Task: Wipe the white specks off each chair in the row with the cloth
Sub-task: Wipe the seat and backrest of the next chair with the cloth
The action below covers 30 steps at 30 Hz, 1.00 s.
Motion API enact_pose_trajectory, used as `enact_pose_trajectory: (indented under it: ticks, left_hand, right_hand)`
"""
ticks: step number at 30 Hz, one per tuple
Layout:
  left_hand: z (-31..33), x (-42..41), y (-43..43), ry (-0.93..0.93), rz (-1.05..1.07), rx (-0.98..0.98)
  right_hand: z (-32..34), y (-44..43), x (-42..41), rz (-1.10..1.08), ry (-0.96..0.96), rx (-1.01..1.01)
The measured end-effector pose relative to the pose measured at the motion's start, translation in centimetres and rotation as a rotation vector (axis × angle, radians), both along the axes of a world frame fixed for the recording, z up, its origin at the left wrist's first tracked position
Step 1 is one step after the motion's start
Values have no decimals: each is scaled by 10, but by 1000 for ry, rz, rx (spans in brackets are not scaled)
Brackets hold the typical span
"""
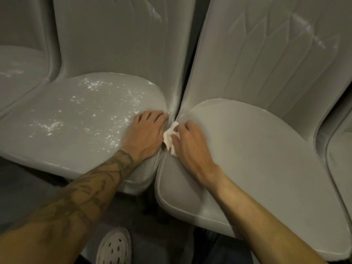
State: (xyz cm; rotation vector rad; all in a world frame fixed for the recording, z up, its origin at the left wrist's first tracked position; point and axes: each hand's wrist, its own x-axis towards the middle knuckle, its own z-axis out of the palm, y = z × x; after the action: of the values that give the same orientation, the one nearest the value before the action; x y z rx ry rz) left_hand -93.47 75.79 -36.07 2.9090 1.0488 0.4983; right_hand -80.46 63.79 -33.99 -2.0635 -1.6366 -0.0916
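Two grey padded chairs stand side by side, touching. The left chair's seat (72,119) is strewn with white specks (89,103). The right chair's seat (253,153) looks free of specks; white smears show high on its backrest (308,31). My left hand (144,134) lies flat, fingers apart, on the right edge of the left seat. My right hand (190,147) holds a small white cloth (170,137), pressed at the left edge of the right seat where the two chairs meet.
Another speckled chair seat (17,71) shows at the far left, and part of a further chair (341,153) at the far right. Below the seats are the dark floor (22,189) and my white perforated shoe (114,246).
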Motion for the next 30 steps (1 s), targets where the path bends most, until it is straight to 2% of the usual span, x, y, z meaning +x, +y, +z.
enact_pose_trajectory:
  ticks: [2, 7, 13, 19, 25, 30]
  left_hand:
    - [0, 0, 0, -2, -1, -1]
    - [2, 0, 0, 17, 6, -17]
    - [3, -2, -1, 17, -2, -34]
    - [5, -2, 0, 42, -11, -41]
    - [4, -2, -2, 9, -6, -49]
    - [6, -4, -2, 7, -7, -57]
  right_hand:
    - [1, -3, 4, 23, -29, -16]
    - [13, 38, 12, -114, -15, -53]
    - [11, -20, -23, 146, 41, -49]
    - [16, 7, -10, -25, 48, -72]
    - [14, -57, -32, 191, 119, -100]
    - [17, -22, -13, 134, 94, -127]
